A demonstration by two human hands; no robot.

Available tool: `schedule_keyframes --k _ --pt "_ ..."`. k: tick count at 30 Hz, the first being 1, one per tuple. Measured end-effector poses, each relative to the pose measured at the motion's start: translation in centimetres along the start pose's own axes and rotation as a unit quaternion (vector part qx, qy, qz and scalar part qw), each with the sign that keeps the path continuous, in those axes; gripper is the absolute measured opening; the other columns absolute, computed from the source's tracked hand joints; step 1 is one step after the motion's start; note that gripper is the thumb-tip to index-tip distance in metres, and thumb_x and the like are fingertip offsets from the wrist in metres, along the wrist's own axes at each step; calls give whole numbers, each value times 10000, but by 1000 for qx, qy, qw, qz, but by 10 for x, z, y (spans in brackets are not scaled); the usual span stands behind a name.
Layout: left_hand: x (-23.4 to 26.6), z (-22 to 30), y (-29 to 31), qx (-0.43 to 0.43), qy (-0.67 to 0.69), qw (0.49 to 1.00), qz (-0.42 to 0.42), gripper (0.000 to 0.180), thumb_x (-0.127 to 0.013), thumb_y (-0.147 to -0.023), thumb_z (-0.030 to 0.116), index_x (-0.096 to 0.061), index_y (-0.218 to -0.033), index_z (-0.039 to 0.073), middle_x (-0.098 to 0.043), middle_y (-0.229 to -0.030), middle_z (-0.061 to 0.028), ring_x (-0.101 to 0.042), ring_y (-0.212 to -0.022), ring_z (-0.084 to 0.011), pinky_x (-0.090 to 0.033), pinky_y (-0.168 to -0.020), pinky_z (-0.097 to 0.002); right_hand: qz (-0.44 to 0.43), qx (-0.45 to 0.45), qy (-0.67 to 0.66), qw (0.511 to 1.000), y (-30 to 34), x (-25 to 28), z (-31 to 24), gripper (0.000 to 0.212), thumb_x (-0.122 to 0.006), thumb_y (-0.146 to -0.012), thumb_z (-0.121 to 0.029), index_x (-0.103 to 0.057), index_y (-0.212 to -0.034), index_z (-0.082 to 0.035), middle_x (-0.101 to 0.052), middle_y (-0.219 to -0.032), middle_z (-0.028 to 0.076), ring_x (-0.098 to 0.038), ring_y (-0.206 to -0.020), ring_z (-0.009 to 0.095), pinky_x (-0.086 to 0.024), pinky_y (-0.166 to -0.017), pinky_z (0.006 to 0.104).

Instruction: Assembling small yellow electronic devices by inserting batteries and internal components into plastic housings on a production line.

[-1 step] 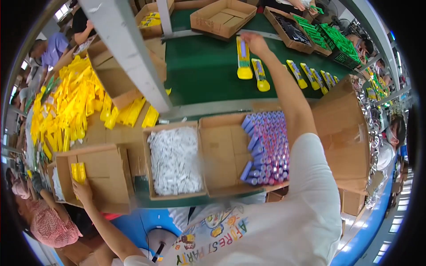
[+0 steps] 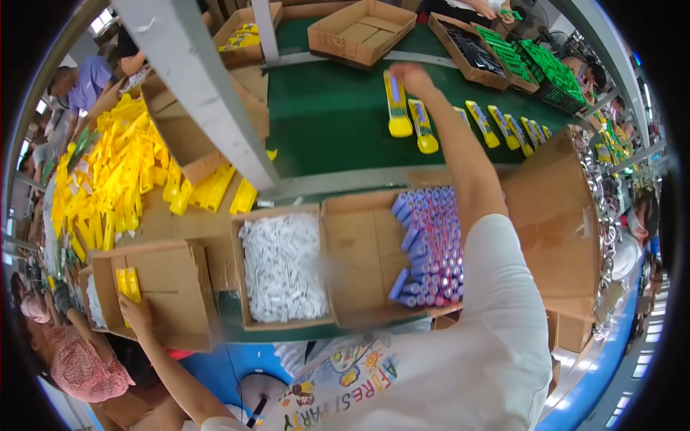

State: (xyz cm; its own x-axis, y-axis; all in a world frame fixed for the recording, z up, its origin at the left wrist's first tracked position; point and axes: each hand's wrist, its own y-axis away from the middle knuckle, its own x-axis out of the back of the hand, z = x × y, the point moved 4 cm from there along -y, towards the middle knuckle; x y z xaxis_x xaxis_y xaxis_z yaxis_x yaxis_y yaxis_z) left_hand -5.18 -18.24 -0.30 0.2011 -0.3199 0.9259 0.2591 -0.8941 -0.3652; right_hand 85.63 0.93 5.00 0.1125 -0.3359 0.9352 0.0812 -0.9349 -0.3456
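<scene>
Grips yellow pieces (image 2: 129, 279) at eight o'clock with left hand (image 2: 136, 313); touches yellow pack (image 2: 398, 111) at one with right hand (image 2: 411, 77), impossible to tell if gripping; wears lettered shirt (image 2: 345, 384) at six.

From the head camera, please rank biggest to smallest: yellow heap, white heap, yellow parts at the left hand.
1. Yellow heap
2. White heap
3. Yellow parts at the left hand

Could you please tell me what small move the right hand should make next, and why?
Perhaps ease the right hand off the long yellow piece: it lies on the green surface, beside a similar piece, with the hand at its far end.
</scene>
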Motion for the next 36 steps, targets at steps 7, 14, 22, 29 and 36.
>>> schedule_keyframes --k 7,14,22,29,36 --pt "119 178 70 -113 265 943 -164 447 -659 -837 145 -509 -1240 25 -572 -990 -182 -592 -878 -322 -482 -780 -390 -42 -60 -19 997 39 -5 -17 193 -584 -881 -275 -673 -1030 -192 -601 -1126 83 -519 -1086 340 -442 -924 451" --pt "167 221 88 -149 350 925 1 173 -619 -797 36 -608 -966 2 -573 -905 -200 -560 -854 -399 -463 -748 -436 -98 98 -291 946 139 127 -189 181 -566 -929 -134 -627 -1056 -20 -637 -1056 99 -599 -984 198 -463 -844 301" --pt "116 170 43 -75 347 916 -188 498 -727 -718 136 -537 -1165 26 -573 -1084 -217 -519 -1061 -417 -448 -872 -460 -222 172 -352 893 260 192 -311 126 -635 -833 -69 -646 -936 2 -645 -938 141 -615 -921 299 -479 -798 348" --pt "145 197 67 -181 272 945 5 477 -612 -845 143 -441 -1265 -7 -646 -1024 -185 -643 -896 -311 -510 -785 -390 -206 148 -332 909 281 182 -338 148 -639 -837 -80 -651 -968 -12 -650 -950 146 -623 -885 310 -489 -764 360" --pt "214 315 181 105 840 255 -467 500 -487 -848 47 -370 -1334 28 -564 -1188 -161 -590 -1066 -252 -511 -868 -369 59 296 -279 912 257 184 -410 330 -661 -773 -19 -634 -1094 -86 -660 -1027 87 -603 -994 297 -490 -843 366"
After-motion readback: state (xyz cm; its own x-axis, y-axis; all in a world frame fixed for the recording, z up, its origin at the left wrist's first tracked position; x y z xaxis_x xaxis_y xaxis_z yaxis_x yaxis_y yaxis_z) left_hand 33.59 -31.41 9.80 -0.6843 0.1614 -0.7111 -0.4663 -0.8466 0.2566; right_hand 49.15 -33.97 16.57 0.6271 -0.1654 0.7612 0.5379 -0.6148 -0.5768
